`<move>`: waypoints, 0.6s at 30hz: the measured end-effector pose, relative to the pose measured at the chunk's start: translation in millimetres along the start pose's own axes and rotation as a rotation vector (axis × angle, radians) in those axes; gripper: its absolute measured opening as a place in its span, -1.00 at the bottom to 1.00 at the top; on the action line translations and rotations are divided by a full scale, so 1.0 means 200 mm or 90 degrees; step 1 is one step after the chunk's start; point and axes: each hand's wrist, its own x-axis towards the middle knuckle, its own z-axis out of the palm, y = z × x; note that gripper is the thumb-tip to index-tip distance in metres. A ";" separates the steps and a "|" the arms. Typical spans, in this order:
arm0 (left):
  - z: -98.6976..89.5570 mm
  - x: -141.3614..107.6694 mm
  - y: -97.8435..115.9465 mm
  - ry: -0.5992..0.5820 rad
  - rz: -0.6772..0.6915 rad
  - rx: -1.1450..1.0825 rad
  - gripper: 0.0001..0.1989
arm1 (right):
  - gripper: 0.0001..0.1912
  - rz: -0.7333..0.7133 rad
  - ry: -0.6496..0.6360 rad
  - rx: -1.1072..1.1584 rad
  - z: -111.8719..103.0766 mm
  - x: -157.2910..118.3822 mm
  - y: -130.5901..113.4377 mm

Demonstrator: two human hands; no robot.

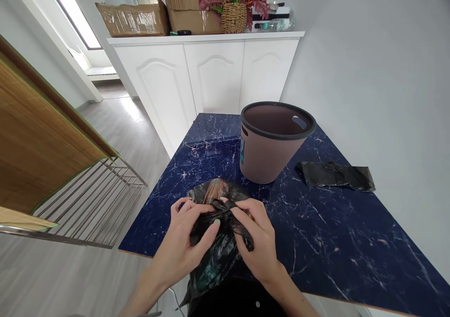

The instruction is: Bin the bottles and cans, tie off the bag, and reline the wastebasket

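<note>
A filled black garbage bag (pixel 216 258) rests at the table's near edge, its thin plastic showing some contents through it. Its gathered top is twisted into a knot between my hands. My left hand (pixel 186 235) pinches the plastic on the left of the knot, thumb and forefinger closing in on it. On the other side, my right hand (pixel 255 232) grips a loop of the twisted plastic. Just beyond the bag stands an upright mauve trash can (pixel 267 160) with a dark rim and handle holes. To its right lies a flat folded black bag (pixel 335 175).
The dark blue marble-patterned table (pixel 316 246) runs along the grey wall. Behind it, a white cabinet (pixel 214 73) carries a cardboard box (pixel 135 19), a flower basket (pixel 234 18) and a plastic bottle (pixel 279 25). A chair with metal bars (pixel 94 200) stands at left.
</note>
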 end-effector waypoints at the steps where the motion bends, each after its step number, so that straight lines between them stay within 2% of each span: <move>1: 0.00 0.00 0.00 0.001 -0.004 0.004 -0.78 | -0.59 -0.005 0.017 -0.007 0.00 0.00 0.00; 3: 0.01 0.00 0.01 0.002 0.002 0.006 -0.70 | -0.59 -0.014 0.036 -0.033 0.00 0.00 0.00; 6: 0.01 0.02 0.03 -0.011 0.032 0.010 -0.88 | -0.57 0.008 0.016 -0.067 0.01 0.00 0.01; 9: 0.01 0.03 0.05 -0.012 0.050 0.006 -0.77 | -0.50 0.038 -0.007 -0.101 0.02 0.00 0.03; 15: 0.01 0.01 0.08 0.043 0.069 -0.054 -0.89 | -0.35 0.066 -0.048 -0.146 0.05 0.00 0.03; 18: 0.01 0.01 0.09 0.023 0.094 -0.107 -0.88 | -0.29 0.093 -0.068 -0.158 0.07 0.01 0.03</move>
